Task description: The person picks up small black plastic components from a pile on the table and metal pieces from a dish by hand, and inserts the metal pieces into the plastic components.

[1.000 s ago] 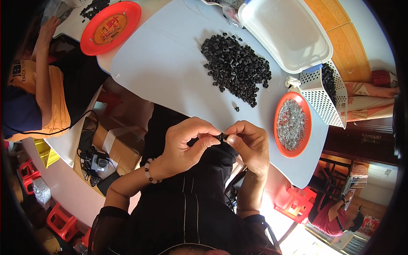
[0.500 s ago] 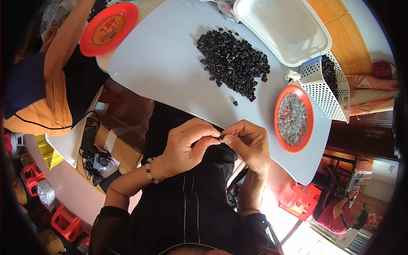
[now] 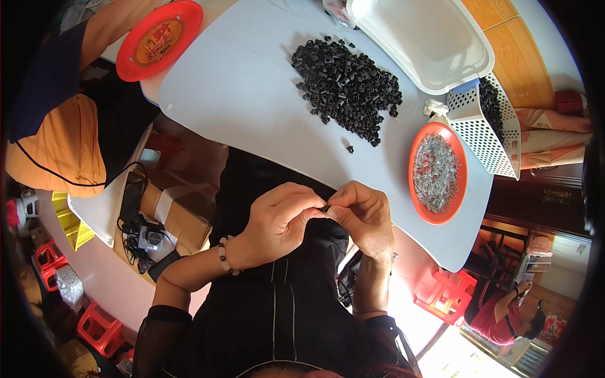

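Just off the table's near edge, my left hand (image 3: 280, 223) and my right hand (image 3: 362, 217) meet fingertip to fingertip. Between them they pinch a small black plastic part (image 3: 324, 209), mostly hidden by the fingers. Whether a second tiny piece is with it I cannot make out. Beyond my hands lies a heap of small black plastic parts (image 3: 346, 88) on the pale table (image 3: 233, 94). One loose black part (image 3: 350, 149) sits apart from the heap, nearer to me. To the right, an orange-red oval plate (image 3: 413, 183) holds many small clear pieces (image 3: 436, 173).
A white tray (image 3: 403, 47) and a perforated white basket (image 3: 463, 126) of black parts stand at the far right. A red plate (image 3: 129, 60) lies far left, beside another person's arm (image 3: 113, 25). Cardboard box (image 3: 189, 220) and red stools (image 3: 101, 327) are below.
My hands have shifted slightly and still pinch the small black part. The person at the left has drawn their arm up and forward.
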A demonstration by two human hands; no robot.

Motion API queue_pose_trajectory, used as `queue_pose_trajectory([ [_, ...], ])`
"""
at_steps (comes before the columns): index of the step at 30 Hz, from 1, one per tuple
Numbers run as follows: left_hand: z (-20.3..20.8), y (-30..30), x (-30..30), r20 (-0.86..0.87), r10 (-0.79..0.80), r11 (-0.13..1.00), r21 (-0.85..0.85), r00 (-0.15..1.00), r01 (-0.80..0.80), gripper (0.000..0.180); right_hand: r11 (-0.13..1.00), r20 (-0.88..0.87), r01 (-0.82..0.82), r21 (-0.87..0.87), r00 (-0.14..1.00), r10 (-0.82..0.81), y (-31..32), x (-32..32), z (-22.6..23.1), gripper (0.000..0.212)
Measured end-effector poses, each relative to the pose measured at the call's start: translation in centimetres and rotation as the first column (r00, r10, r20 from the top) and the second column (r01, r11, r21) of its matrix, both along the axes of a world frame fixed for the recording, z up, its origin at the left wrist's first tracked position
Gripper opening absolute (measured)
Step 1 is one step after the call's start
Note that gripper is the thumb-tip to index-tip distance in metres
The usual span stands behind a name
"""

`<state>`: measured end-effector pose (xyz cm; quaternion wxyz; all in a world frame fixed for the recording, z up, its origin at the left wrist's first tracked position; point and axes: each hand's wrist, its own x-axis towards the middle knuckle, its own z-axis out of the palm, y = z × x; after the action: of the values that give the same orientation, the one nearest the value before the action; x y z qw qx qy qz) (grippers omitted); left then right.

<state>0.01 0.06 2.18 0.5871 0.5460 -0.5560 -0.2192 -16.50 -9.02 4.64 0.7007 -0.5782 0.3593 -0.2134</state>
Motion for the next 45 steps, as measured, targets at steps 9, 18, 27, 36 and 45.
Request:
queue_pose_trajectory([
  [9,0.0,-0.2,0.2,-0.013,-0.008,1.0,-0.007,1.0,0.008,0.018,1.0,0.002,-0.009,-0.021,1.0,0.009,-0.2,0.4,0.7,0.005],
  [18,2.5,-1.6,0.4,-0.116,-0.04,0.997,-0.067,0.992,0.033,0.018,0.993,0.159,0.104,-0.048,0.983,-0.095,-1.1,-0.9,0.7,0.026],
  [27,2.2,-1.7,0.0,-0.093,-0.042,0.998,-0.043,0.995,0.038,0.02,0.993,0.234,0.105,-0.046,0.968,-0.091,-1.0,-0.9,1.1,0.022],
  [36,1.7,-1.9,-0.4,-0.116,-0.069,0.997,-0.044,0.991,0.065,0.018,0.988,0.155,0.151,-0.021,0.977,-0.146,-0.6,-0.5,1.5,0.02],
  [45,0.8,-1.8,-0.5,-0.201,-0.033,0.999,-0.049,0.979,0.023,0.015,0.987,0.127,0.157,-0.034,0.98,-0.151,-0.2,-0.1,1.0,0.019],
])
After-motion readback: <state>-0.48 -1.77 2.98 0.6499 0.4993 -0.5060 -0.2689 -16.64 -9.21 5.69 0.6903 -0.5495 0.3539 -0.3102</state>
